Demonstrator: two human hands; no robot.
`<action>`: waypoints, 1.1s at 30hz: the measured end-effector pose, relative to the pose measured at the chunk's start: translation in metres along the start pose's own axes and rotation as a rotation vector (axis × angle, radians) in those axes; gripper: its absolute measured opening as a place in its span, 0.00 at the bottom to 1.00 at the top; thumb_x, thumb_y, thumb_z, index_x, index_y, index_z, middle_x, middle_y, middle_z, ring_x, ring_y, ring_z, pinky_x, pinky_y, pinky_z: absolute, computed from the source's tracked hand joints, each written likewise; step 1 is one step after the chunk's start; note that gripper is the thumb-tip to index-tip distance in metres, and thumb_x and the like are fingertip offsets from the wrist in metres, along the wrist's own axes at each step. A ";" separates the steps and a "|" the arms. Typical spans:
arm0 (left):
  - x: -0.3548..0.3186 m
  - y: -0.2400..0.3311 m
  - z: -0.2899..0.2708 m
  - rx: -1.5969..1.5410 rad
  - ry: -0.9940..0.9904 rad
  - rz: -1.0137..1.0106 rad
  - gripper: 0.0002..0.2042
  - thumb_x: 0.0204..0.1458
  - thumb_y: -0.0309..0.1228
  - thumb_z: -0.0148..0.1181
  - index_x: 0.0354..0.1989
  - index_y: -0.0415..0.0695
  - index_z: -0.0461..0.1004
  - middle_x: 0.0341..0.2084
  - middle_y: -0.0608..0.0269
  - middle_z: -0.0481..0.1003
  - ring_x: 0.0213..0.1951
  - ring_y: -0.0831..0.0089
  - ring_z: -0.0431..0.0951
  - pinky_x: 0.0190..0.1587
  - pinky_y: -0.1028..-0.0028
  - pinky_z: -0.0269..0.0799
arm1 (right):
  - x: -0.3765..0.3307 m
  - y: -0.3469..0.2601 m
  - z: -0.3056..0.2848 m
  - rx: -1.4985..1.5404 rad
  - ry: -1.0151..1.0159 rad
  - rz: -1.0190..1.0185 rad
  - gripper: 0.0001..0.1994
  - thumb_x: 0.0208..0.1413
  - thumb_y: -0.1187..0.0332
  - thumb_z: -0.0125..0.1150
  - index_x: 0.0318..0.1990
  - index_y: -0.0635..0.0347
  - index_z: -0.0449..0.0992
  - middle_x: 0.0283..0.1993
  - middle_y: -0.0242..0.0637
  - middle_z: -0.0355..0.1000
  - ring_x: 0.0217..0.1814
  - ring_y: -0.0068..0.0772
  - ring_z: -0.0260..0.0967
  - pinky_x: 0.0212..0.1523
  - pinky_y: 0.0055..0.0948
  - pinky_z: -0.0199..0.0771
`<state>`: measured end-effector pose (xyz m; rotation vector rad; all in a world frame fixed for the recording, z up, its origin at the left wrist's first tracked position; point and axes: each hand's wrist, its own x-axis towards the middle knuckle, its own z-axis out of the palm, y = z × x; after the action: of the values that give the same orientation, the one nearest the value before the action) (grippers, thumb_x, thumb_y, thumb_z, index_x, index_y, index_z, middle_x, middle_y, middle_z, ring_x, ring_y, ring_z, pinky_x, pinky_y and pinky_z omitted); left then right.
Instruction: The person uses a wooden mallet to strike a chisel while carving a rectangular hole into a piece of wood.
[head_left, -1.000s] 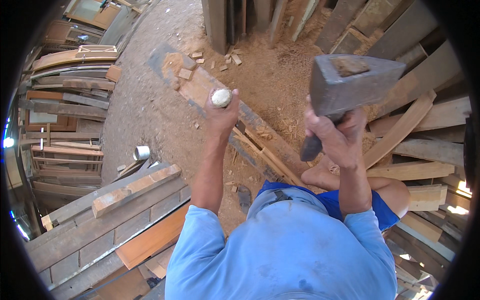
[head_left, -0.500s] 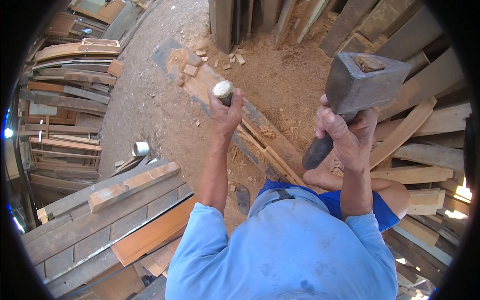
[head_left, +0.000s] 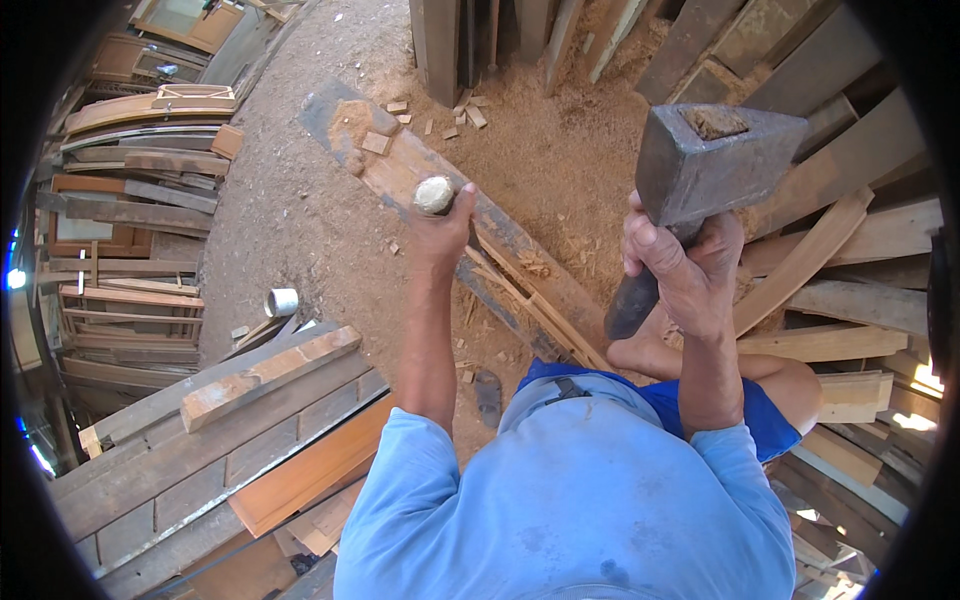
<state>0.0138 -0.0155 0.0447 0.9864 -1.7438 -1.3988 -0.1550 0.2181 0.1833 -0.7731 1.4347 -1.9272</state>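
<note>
My left hand (head_left: 440, 238) is closed round the upright handle of a chisel (head_left: 433, 194), whose pale, round, worn top faces up. Its blade is hidden below the hand, so I cannot tell whether it touches wood. In my right hand (head_left: 692, 270) is a mallet (head_left: 718, 165) with a big dark block head, raised to the right of the chisel; its thick dark handle (head_left: 632, 305) slants down toward my leg. Under both hands a long wooden plank (head_left: 412, 160) runs from the upper left to my lap. Narrow wood strips (head_left: 545, 310) lie along its near part.
Sawdust and several wood chips (head_left: 376, 143) lie on the plank and ground. Timber boards (head_left: 850, 250) lean close on the right and at the top. A stack of planks (head_left: 220, 440) stands at the lower left, near a white cup (head_left: 282, 301). A sandal (head_left: 487, 398) lies by my shorts.
My left hand has shifted slightly left and down with the chisel, its thumb now beside the handle top. The mallet has moved a little left, still raised.
</note>
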 end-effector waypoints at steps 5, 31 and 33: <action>-0.004 -0.017 0.025 0.119 0.028 0.066 0.10 0.55 0.26 0.68 0.29 0.42 0.70 0.19 0.73 0.69 0.24 0.84 0.68 0.27 0.78 0.66 | 0.001 0.002 -0.003 0.002 -0.002 -0.001 0.16 0.60 0.65 0.67 0.44 0.71 0.73 0.27 0.35 0.71 0.24 0.23 0.66 0.25 0.25 0.69; -0.011 -0.039 0.035 0.381 -0.043 0.220 0.10 0.49 0.27 0.68 0.29 0.39 0.70 0.20 0.54 0.72 0.25 0.61 0.76 0.29 0.66 0.70 | 0.069 0.045 0.036 -0.627 -0.119 -0.089 0.15 0.54 0.62 0.61 0.42 0.66 0.79 0.32 0.58 0.75 0.37 0.59 0.76 0.38 0.48 0.75; -0.014 -0.046 0.030 0.426 -0.088 0.281 0.09 0.49 0.26 0.68 0.32 0.39 0.72 0.24 0.52 0.75 0.28 0.61 0.78 0.32 0.66 0.72 | 0.065 0.065 0.043 -0.711 -0.133 -0.185 0.15 0.54 0.62 0.61 0.42 0.65 0.79 0.32 0.57 0.75 0.37 0.58 0.77 0.38 0.48 0.75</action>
<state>0.0011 0.0040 -0.0069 0.8568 -2.2058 -0.9247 -0.1565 0.1278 0.1372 -1.3587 2.0408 -1.4293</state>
